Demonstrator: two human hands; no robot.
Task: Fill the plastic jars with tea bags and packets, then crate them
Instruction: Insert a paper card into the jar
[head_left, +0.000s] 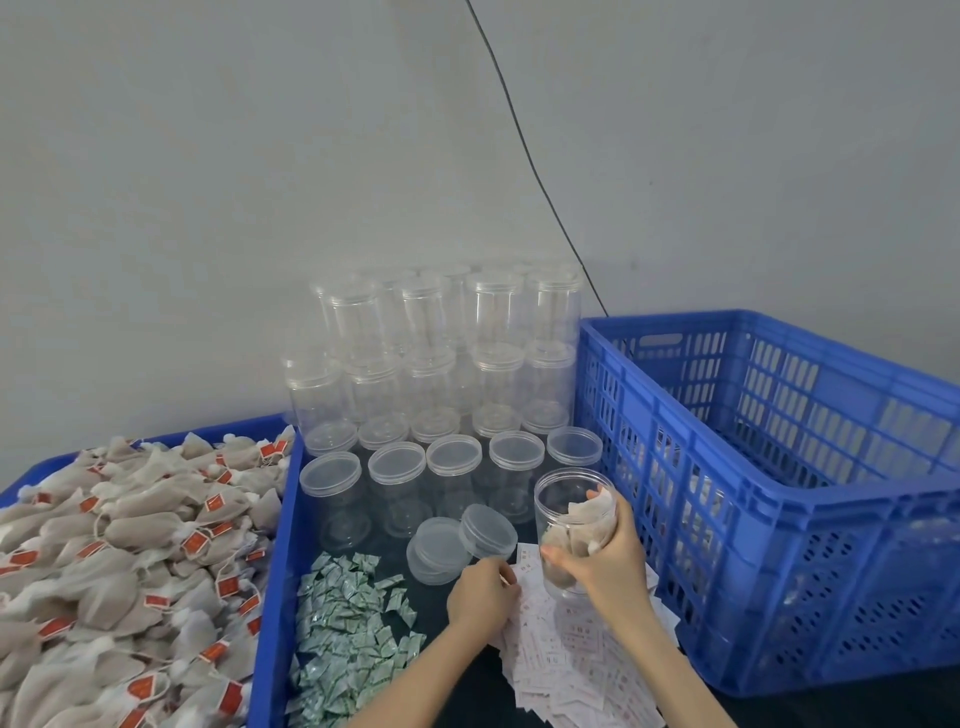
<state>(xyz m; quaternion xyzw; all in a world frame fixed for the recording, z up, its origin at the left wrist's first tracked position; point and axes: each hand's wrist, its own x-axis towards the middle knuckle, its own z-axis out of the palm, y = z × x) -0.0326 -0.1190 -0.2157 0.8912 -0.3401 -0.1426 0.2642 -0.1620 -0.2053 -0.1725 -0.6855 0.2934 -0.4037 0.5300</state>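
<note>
My right hand (613, 558) grips an open clear plastic jar (574, 525), partly filled with tea bags, tilted over the white paper packets (566, 670). My left hand (480, 595), just left of it, pinches one white packet. Green-and-white sachets (348, 623) lie farther left; blue crate (779, 499) stands right of the jar.

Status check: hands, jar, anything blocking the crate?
Right hand grips open jar, tea bags inside. Left hand picking at white slips. Blue crate beside jar, path unobstructed.

blue crate (779, 499), clear jars (395, 374), red-tagged tea bags (130, 545)
</note>
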